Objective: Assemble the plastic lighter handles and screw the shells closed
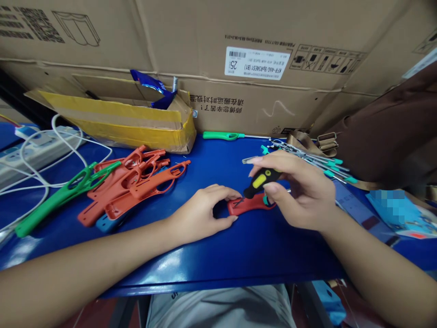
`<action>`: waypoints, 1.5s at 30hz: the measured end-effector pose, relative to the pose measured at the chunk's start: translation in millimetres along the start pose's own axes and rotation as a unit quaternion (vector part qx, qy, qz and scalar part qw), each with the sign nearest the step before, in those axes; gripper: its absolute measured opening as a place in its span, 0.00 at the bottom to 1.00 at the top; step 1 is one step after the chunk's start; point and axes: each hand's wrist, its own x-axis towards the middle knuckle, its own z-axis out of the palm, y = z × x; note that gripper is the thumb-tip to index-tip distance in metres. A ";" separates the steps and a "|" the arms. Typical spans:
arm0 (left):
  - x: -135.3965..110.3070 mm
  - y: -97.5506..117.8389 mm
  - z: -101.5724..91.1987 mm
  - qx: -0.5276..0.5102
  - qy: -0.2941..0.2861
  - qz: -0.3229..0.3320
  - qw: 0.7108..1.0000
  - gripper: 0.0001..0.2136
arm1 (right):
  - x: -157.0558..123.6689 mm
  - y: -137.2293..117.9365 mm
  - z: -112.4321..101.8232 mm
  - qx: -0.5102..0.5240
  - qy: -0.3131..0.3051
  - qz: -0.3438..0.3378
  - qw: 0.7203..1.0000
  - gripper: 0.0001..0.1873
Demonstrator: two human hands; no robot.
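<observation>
A red lighter casing [251, 206] lies on the blue table in front of me, with a teal piece and a metal rod at its right end. My left hand [208, 209] steadies the casing's left end, index finger and thumb curved around it. Above the casing, my right hand [297, 189] grips a black-and-yellow screwdriver [261, 181], its handle slanting down towards the red plastic. The contact point is too small to make out. A small clear or metallic piece [250, 160] sticks out by the right fingertips; its kind is unclear.
Red casings [136, 184], a green one [54, 205] and a blue one pile up at left. Behind stand a yellow-taped box [136, 123] and a large carton [205, 41]. A green lighter [221, 135], metal rods [307, 157], a power strip [34, 148] and a phone [362, 214] surround the workspace.
</observation>
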 end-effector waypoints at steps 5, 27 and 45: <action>0.0 -0.2 -0.9 0.000 -0.002 0.007 1.000 0.15 | -2.0 2.4 3.7 -0.045 0.029 -0.004 0.999 0.24; -0.3 0.1 -0.4 0.006 0.000 0.011 1.000 0.14 | -0.2 -2.5 0.3 -0.089 -0.012 -0.053 0.995 0.26; -0.1 1.1 0.2 0.001 -0.003 0.000 1.000 0.12 | -4.1 -8.2 10.1 0.021 0.007 0.045 0.999 0.23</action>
